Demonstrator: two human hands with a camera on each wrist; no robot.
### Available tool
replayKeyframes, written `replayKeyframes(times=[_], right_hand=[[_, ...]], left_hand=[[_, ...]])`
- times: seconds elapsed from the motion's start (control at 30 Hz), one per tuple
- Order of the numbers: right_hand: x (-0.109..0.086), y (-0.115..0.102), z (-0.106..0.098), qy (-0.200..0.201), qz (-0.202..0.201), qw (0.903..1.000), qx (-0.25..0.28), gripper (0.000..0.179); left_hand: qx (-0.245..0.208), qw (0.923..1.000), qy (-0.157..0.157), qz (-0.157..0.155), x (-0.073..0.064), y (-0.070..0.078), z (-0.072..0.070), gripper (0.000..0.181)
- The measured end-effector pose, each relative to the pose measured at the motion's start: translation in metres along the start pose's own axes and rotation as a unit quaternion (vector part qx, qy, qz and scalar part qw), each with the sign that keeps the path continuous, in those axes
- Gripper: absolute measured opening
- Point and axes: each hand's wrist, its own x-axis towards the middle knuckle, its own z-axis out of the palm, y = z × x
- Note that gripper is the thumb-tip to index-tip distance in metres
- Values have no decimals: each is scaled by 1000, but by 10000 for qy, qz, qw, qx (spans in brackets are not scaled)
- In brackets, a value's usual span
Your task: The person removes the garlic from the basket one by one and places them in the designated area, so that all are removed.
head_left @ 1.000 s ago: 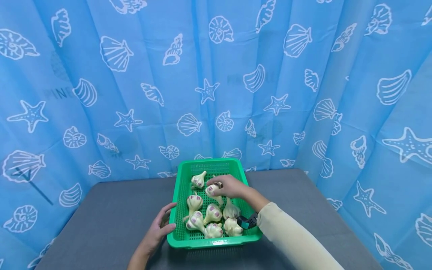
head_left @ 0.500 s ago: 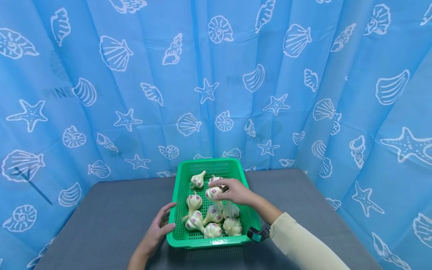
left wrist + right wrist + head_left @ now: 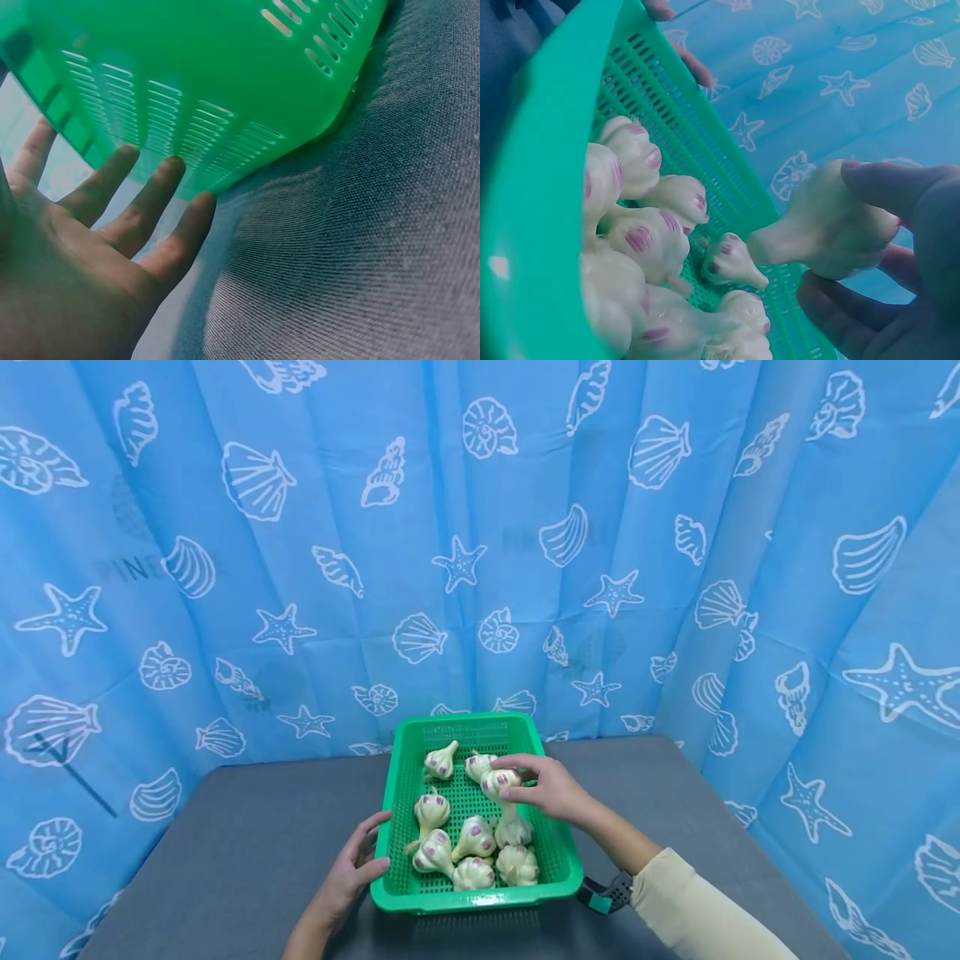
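A green slotted plastic basket (image 3: 480, 900) holds several garlic bulbs with purple-streaked skins. My right hand (image 3: 553, 789) pinches one garlic bulb (image 3: 498, 783) between thumb and fingers, above the basket's right half; its stem hangs downward. In the right wrist view this held garlic bulb (image 3: 836, 221) appears raised apart from the others, its stem to the left. My left hand (image 3: 347, 870) is at the basket's left side. From the left wrist view, its fingers (image 3: 139, 214) are fairly straight and spread, with the tips at the slotted wall.
Behind the held bulb, another garlic bulb (image 3: 477, 766) lies near the basket's back. One more garlic bulb (image 3: 441, 761) is at the back left, and several crowd the front. A grey cloth-covered table (image 3: 255, 852) bears the basket. A blue shell-print curtain (image 3: 337, 610) hangs behind.
My right hand has drawn up and to the right with the garlic bulb, revealing the bulb behind it. The left hand and basket have stayed in place.
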Motion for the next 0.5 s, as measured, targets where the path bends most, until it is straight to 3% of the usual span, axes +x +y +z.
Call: replayKeyframes(times=[0.27, 0.5], right_hand=[[-18, 4, -11, 572, 152, 9979, 277, 43], [-28, 12, -21, 959, 190, 9927, 700, 44]], left_hand=[[54, 9999, 66, -56, 1, 0, 0, 58], [42, 9999, -105, 21, 0, 1, 0, 59]])
